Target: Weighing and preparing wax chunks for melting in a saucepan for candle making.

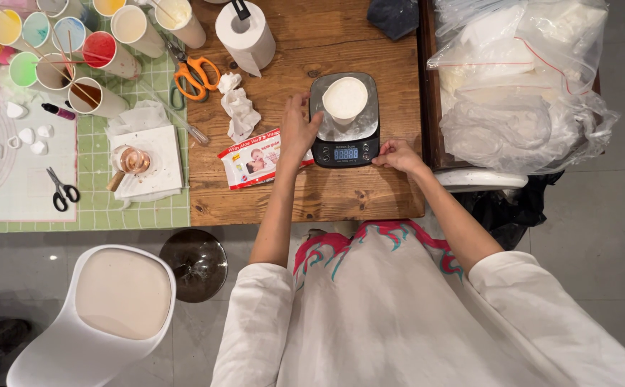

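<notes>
A small black kitchen scale (pixel 345 147) with a lit display sits on the wooden table (pixel 369 193). A white paper cup (pixel 344 99) filled with white material stands on its shiny platform. My left hand (pixel 297 130) rests against the scale's left side, fingers near the platform edge. At the scale's lower right corner, my right hand (pixel 396 154) touches the body with its fingertips. Neither hand holds anything loose.
A wet-wipe pack (pixel 251 159), crumpled tissue (pixel 238 109), paper roll (pixel 246 30) and orange scissors (pixel 195 76) lie left of the scale. Several cups of coloured liquid (pixel 76 50) stand on a green mat. Plastic bags (pixel 520 79) fill the right. A white stool (pixel 97 308) stands below.
</notes>
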